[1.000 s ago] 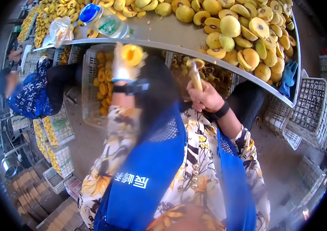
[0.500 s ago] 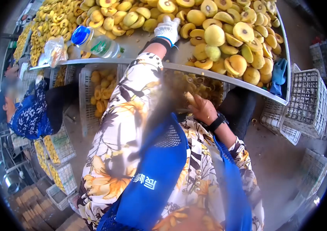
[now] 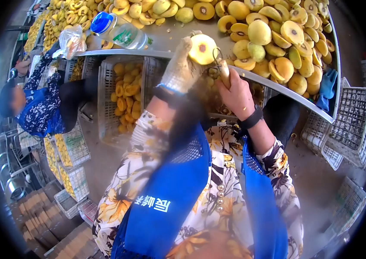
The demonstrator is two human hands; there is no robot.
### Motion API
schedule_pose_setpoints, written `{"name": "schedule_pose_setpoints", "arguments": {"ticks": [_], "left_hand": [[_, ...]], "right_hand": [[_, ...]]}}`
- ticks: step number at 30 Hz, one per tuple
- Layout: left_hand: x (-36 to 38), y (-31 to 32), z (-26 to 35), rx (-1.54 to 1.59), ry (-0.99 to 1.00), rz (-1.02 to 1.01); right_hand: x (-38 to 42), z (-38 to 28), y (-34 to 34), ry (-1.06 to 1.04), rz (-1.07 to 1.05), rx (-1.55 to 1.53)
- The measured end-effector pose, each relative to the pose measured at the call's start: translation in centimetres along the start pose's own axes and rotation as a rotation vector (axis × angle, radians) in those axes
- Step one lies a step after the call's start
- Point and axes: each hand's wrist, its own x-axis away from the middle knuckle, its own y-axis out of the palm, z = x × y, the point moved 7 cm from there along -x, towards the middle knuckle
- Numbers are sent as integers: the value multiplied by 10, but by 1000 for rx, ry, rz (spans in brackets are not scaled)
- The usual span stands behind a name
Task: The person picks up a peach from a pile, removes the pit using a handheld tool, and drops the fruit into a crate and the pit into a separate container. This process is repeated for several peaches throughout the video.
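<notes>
My left hand [image 3: 178,67], in a whitish glove, holds up a halved yellow fruit [image 3: 203,49] with its cut face and brown centre showing. The fingers of my bare right hand [image 3: 236,93] are wrapped round the pale handle of a pitting tool [image 3: 224,74]. Its thin metal loop is beside the right edge of the fruit half; whether it touches is hard to tell. Both hands are over the near edge of a metal table [image 3: 165,39]. Piles of cut yellow fruit [image 3: 273,32] lie on that table.
A blue-capped bottle [image 3: 124,34], a plastic bag [image 3: 71,42] and a blue glove [image 3: 327,90] lie along the table edge. Below stands a crate of fruit [image 3: 105,99]. Stacked crates [image 3: 351,116] are at the right. Another person [image 3: 40,108] sits at the left.
My left hand has come back from the fruit pile towards my body and now holds a fruit half. My right hand has moved up beside it with the tool. The view has shifted slightly.
</notes>
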Motion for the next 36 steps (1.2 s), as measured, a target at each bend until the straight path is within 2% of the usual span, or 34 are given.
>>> {"name": "schedule_pose_setpoints", "arguments": {"ticks": [3, 4, 5, 7, 9, 12, 15, 18, 21, 22, 23, 24, 27, 30, 33, 35, 36], "left_hand": [[10, -10, -15, -89, 34, 154], [12, -7, -18, -129, 41, 182], [13, -4, -20, -169, 47, 209], [15, 7, -21, -287, 117, 207], [17, 15, -22, -349, 188, 183], [18, 12, -28, -236, 87, 266], [14, -2, -28, -393, -19, 172], [14, -8, -29, -307, -129, 165], [22, -6, -11, -681, 155, 286], [27, -4, -11, -694, 170, 466], [27, -12, -21, -439, 119, 509], [27, -13, -21, -455, 110, 558], [25, -22, -26, -463, 73, 631], [21, -31, -33, -418, 52, 583], [22, -27, -34, -365, -8, 558], [26, -19, -31, -209, -76, 567], [20, -47, -33, -299, -206, 547]], "right_hand": [[9, -7, 5, 49, -64, -19], [13, -22, 0, -46, -50, 59], [14, -15, 1, 5, -46, 48], [15, 1, 6, 101, -35, 20], [20, -6, 3, 85, -16, 25], [24, -10, 3, 47, -10, -9], [25, -8, 8, 17, -104, -6], [21, -11, 9, 43, -184, 16], [22, -20, 8, 1, -172, -79], [24, -12, 15, -33, -164, -117], [26, -2, 22, -63, -154, -158], [26, 1, 27, -147, -147, -187], [32, -3, 34, 282, -405, -434], [46, 3, 50, 450, -577, -963], [51, 4, 57, 559, -734, -1219], [53, -8, 61, 429, -842, -1371], [55, -13, 61, 363, -894, -1446]]}}
